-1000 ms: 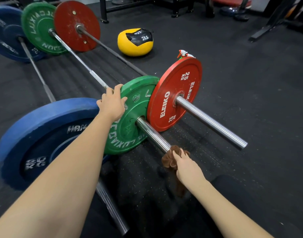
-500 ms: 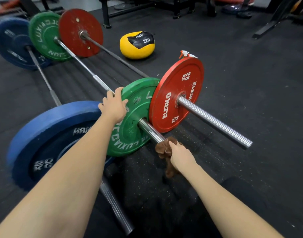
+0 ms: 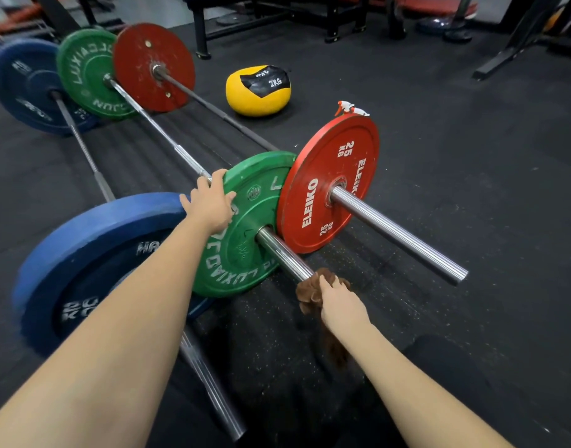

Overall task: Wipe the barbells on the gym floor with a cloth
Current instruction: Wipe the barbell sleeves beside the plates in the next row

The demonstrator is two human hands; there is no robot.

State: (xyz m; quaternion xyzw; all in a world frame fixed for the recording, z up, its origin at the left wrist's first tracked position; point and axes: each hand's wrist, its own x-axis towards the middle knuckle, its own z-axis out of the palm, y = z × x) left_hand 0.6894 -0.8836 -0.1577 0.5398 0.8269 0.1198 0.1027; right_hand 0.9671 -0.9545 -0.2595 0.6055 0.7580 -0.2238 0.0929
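Brown cloth (image 3: pixel 310 294) is bunched in the fingers (image 3: pixel 331 286) of the right hand (image 3: pixel 342 307), which are clenched round it. Cloth sits wrapped on the chrome sleeve (image 3: pixel 285 255) of the middle barbell, at its near end. A loose tail hangs below the wrist toward the floor (image 3: pixel 471 176). Knuckles up, forearm in from lower right.

Left hand (image 3: pixel 211 202): fingers curled over the top rim of the near green plate (image 3: pixel 245 231), grasping it. Arm stretched out from lower left, crossing in front of the near blue plate (image 3: pixel 83 247).

Three barbells lie side by side on black rubber flooring. Near ends, L to R:
- near blue plate, w/ its sleeve (image 3: pixel 213 389) pointing at the camera
- near green plate, marked LUXIAOJUN
- red plate (image 3: pixel 329 189), marked ELEIKO 25 KG, w/ a long bare sleeve (image 3: pixel 400 236) sticking out to the right

Green and red plates are just beside each other, rims overlapping in view; can't tell if touching.

Far ends, same order: far blue plate (image 3: pixel 25 85), far green plate (image 3: pixel 87 72), far red plate (image 3: pixel 151 66).

Yellow and black medicine ball (image 3: pixel 258 95), marked 2KG, sits on the floor beyond the bars. Spray bottle head (image 3: pixel 350 108), red and white, pokes up behind the ELEIKO plate; bottle body hidden. Dark rack frames at the back, blurred.
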